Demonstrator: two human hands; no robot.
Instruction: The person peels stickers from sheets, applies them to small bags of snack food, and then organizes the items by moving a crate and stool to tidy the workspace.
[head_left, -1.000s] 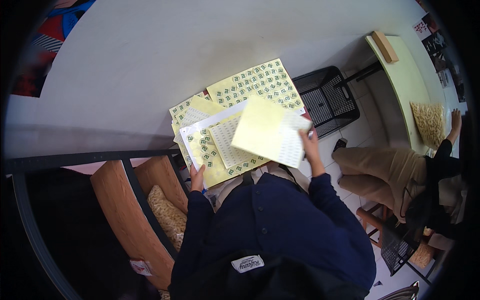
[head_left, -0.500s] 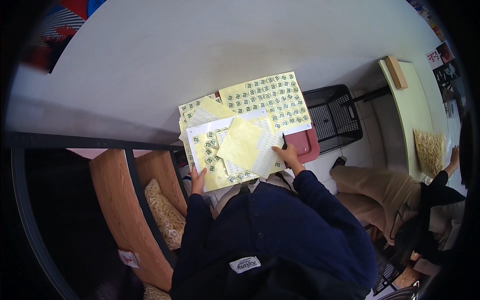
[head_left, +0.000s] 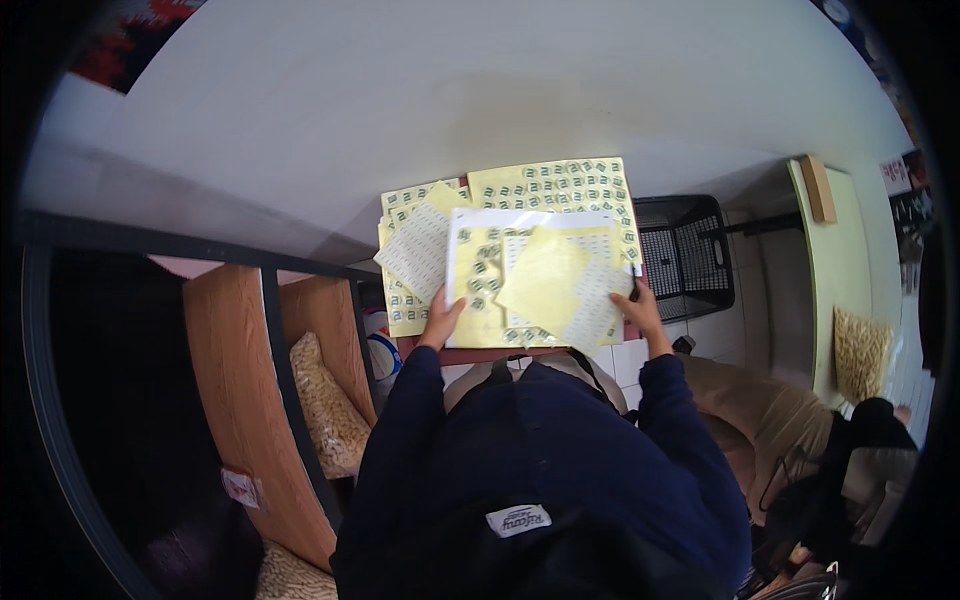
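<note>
The pale worktop stretches far ahead of you, and the pile of yellow sticker sheets lies at its near edge, now squarer to you than a second ago. On top, the white-backed sheet has been pulled flat. The loose yellow sheet that your right hand held lifted a second ago now lies down on the pile; that hand presses its right edge, fingers together. Your left hand pinches the white-backed sheet's near left edge.
</note>
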